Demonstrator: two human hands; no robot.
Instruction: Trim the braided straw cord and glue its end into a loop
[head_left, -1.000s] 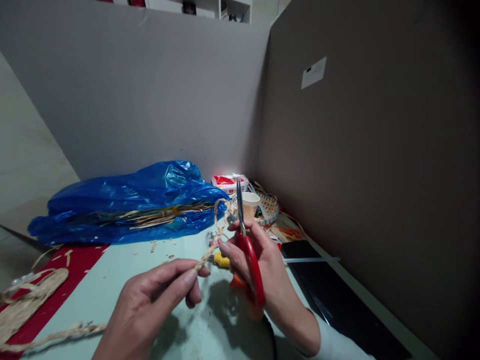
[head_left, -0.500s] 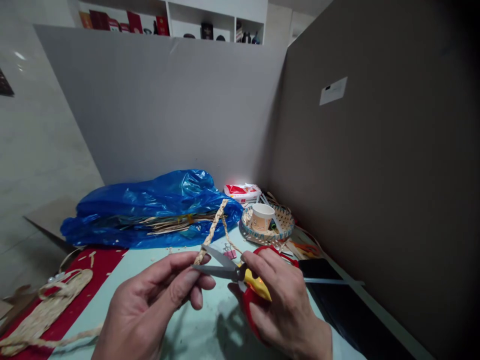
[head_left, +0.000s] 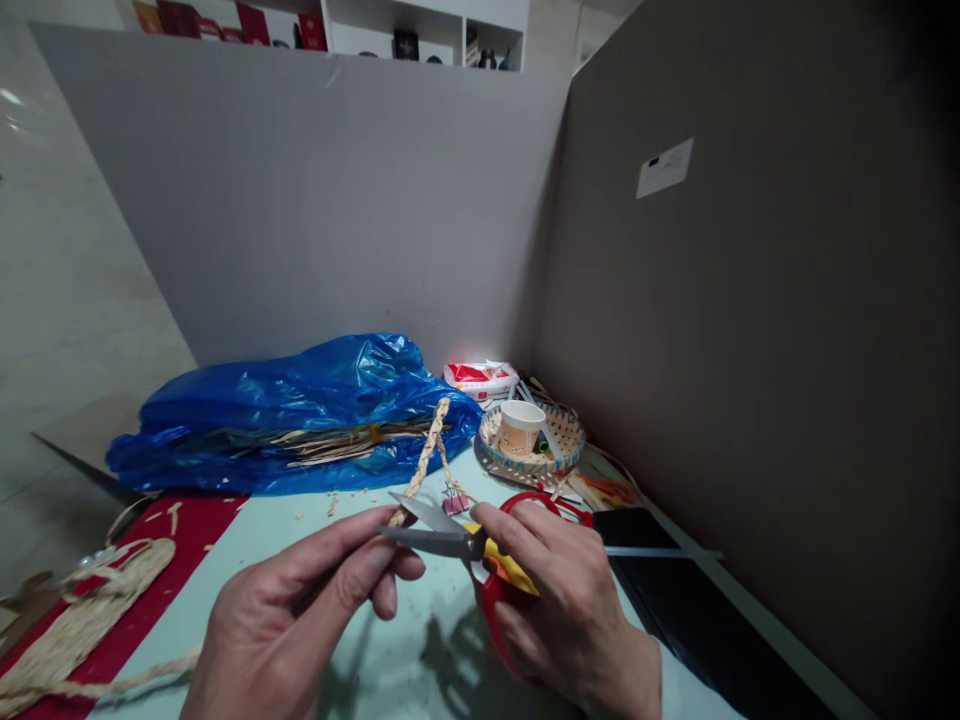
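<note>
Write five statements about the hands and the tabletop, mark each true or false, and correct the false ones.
1. The right hand holds the red-handled scissors. True.
2. The left hand holds a pale braid. True.
3. The red-handled scissors are fully closed. False: their blades stand apart.
4. The paper cup lies on its side. False: the paper cup stands upright in the woven basket.
5. The blue plastic bag lies left of the woven basket. True.

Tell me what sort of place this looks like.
Likely a handcraft workspace; home or workshop, I cannot tell. A woven straw piece lies at the left, dried strands show in a blue plastic bag, and the right hand holds open scissors at a straw braid.
</note>
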